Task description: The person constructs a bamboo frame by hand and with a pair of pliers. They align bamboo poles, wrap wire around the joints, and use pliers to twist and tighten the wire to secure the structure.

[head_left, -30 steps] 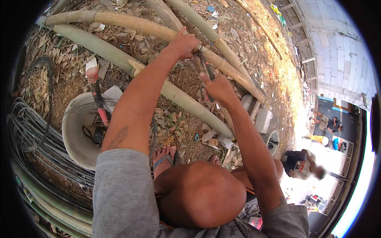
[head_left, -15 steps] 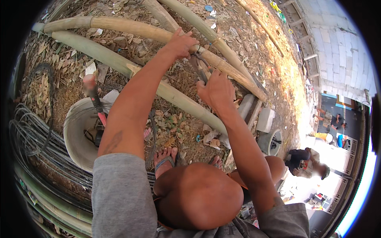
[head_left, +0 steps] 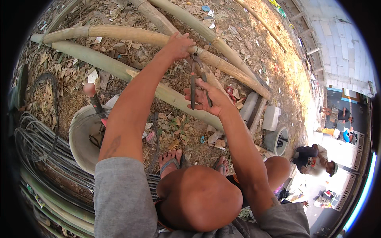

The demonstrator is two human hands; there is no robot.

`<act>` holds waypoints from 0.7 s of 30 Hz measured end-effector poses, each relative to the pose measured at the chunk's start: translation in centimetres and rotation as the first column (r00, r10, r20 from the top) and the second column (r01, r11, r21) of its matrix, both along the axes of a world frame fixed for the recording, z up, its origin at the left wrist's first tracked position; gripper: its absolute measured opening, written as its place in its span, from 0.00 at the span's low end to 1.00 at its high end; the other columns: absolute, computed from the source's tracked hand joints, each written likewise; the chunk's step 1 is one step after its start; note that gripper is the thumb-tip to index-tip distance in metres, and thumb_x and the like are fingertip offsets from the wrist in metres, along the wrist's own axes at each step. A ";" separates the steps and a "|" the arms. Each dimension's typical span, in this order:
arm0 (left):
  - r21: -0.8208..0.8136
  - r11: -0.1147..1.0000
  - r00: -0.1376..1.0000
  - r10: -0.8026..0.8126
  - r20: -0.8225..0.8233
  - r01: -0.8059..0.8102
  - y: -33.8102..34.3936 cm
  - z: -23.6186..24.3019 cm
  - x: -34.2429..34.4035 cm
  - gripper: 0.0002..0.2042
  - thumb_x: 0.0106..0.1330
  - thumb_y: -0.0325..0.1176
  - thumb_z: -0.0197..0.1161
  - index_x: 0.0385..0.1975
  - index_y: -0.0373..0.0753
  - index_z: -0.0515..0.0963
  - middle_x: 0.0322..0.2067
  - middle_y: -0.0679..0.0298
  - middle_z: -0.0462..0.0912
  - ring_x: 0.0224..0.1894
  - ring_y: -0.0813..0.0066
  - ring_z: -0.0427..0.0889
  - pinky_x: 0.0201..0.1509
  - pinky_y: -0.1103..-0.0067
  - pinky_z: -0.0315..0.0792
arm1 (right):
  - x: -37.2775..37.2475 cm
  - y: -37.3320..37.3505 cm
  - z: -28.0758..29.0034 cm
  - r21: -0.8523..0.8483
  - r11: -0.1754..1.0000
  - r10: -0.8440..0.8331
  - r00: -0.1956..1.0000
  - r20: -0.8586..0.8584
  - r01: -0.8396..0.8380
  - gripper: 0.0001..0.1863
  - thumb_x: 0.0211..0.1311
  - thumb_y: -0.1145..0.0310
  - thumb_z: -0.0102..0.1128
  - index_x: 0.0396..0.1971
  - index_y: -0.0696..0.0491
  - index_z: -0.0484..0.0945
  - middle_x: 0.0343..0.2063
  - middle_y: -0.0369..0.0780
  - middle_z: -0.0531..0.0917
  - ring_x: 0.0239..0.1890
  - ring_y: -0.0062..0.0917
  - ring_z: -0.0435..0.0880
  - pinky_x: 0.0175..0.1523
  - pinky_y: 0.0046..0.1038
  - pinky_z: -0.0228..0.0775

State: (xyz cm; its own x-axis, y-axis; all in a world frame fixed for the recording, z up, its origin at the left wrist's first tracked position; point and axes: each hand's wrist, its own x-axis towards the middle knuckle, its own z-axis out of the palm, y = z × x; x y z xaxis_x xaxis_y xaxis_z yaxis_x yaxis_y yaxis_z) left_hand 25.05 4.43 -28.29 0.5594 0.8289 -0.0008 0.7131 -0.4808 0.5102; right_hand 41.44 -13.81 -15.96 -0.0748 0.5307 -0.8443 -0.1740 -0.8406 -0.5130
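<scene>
My left hand (head_left: 178, 46) is closed over a yellowish bamboo pole (head_left: 131, 35) where it crosses another pole (head_left: 158, 20). Just right of its fingers are the jaws of a pair of end-cutting pincers (head_left: 193, 85), up against the joint. The pincers' two dark handles stand spread apart, pointing back toward me. My right hand (head_left: 212, 98) holds them loosely, palm partly turned up, with the thumb by the right handle and the fingers reaching behind toward the left one. What the jaws bite on is too small to make out.
A green bamboo pole (head_left: 174, 99) lies between my arms. At left stand a pale bucket (head_left: 79, 139) with a red-and-black-handled tool (head_left: 95, 102), and coiled wire (head_left: 39, 139). Right are a concrete block (head_left: 271, 118) and another bucket (head_left: 276, 141). Another person (head_left: 311, 160) crouches farther right.
My right hand has turned from knuckles-up around the handles to palm partly up, and moved slightly toward me. The pincers' handles have spread wide. My left hand stays on the pole.
</scene>
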 end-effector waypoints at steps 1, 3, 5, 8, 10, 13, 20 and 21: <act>0.001 1.000 1.000 -0.003 -0.002 0.003 0.0 0.1 0.1 0.34 0.58 0.37 0.79 0.68 0.51 0.79 0.71 0.66 0.77 0.82 0.63 0.60 0.85 0.50 0.43 | 0.9 0.0 -0.7 0.009 1.000 0.021 0.996 -0.084 -0.021 0.20 0.84 0.55 0.51 0.67 0.48 0.69 0.50 0.45 0.87 0.46 0.33 0.89 0.48 0.42 0.85; 0.033 0.999 1.000 0.005 -0.015 -0.004 -0.2 0.2 0.0 0.33 0.59 0.37 0.78 0.68 0.51 0.78 0.71 0.68 0.77 0.82 0.65 0.61 0.85 0.50 0.43 | 0.9 -0.2 -0.9 0.014 0.999 0.040 0.984 -0.175 -0.038 0.25 0.85 0.56 0.50 0.74 0.44 0.64 0.54 0.46 0.86 0.49 0.35 0.88 0.51 0.44 0.85; 0.032 0.999 1.000 -0.001 -0.014 0.001 -0.6 0.4 0.1 0.32 0.61 0.37 0.77 0.68 0.51 0.78 0.71 0.68 0.78 0.82 0.65 0.61 0.85 0.51 0.43 | 0.8 -0.8 -0.8 0.101 0.964 0.232 0.961 0.149 -0.248 0.30 0.85 0.56 0.49 0.81 0.35 0.56 0.59 0.48 0.84 0.55 0.39 0.86 0.55 0.49 0.84; 0.046 0.999 1.000 -0.014 -0.006 0.014 -0.7 0.5 -0.2 0.30 0.63 0.38 0.75 0.68 0.51 0.78 0.71 0.68 0.78 0.81 0.65 0.62 0.86 0.51 0.42 | 1.1 -1.8 -1.5 0.110 0.991 0.110 0.947 -0.301 -0.080 0.34 0.85 0.55 0.51 0.83 0.29 0.52 0.61 0.49 0.82 0.59 0.40 0.85 0.55 0.50 0.83; 0.060 0.998 1.000 -0.023 -0.010 0.024 -0.6 0.2 -0.9 0.29 0.65 0.38 0.74 0.69 0.51 0.78 0.71 0.67 0.78 0.81 0.65 0.62 0.86 0.51 0.42 | 0.8 -3.5 -1.6 0.129 0.990 0.104 0.919 -0.380 -0.059 0.34 0.84 0.53 0.51 0.83 0.29 0.50 0.62 0.50 0.82 0.60 0.41 0.84 0.58 0.52 0.81; 0.067 0.997 0.999 -0.045 0.017 0.044 -0.9 0.7 -0.7 0.30 0.65 0.40 0.72 0.69 0.50 0.77 0.71 0.65 0.78 0.81 0.64 0.63 0.86 0.50 0.41 | 1.6 -7.8 -1.4 0.100 0.995 0.069 0.886 -0.458 -0.026 0.34 0.84 0.53 0.51 0.83 0.29 0.51 0.63 0.50 0.81 0.61 0.42 0.85 0.59 0.52 0.81; 0.034 0.997 0.997 -0.073 0.017 0.072 -1.5 2.6 -0.8 0.36 0.53 0.43 0.72 0.67 0.46 0.76 0.71 0.56 0.77 0.82 0.60 0.61 0.87 0.50 0.37 | 6.0 -17.3 7.3 0.039 0.997 0.063 0.998 0.032 -0.064 0.31 0.83 0.56 0.54 0.81 0.40 0.61 0.60 0.44 0.83 0.57 0.33 0.87 0.60 0.42 0.82; 0.103 0.995 0.992 -0.013 0.123 0.000 -1.6 2.1 -1.8 0.32 0.53 0.45 0.74 0.61 0.45 0.80 0.71 0.53 0.75 0.82 0.58 0.61 0.85 0.49 0.41 | 6.7 -17.8 9.9 0.070 0.995 0.071 0.994 0.077 -0.076 0.33 0.82 0.55 0.56 0.81 0.41 0.60 0.60 0.47 0.83 0.57 0.35 0.87 0.60 0.41 0.82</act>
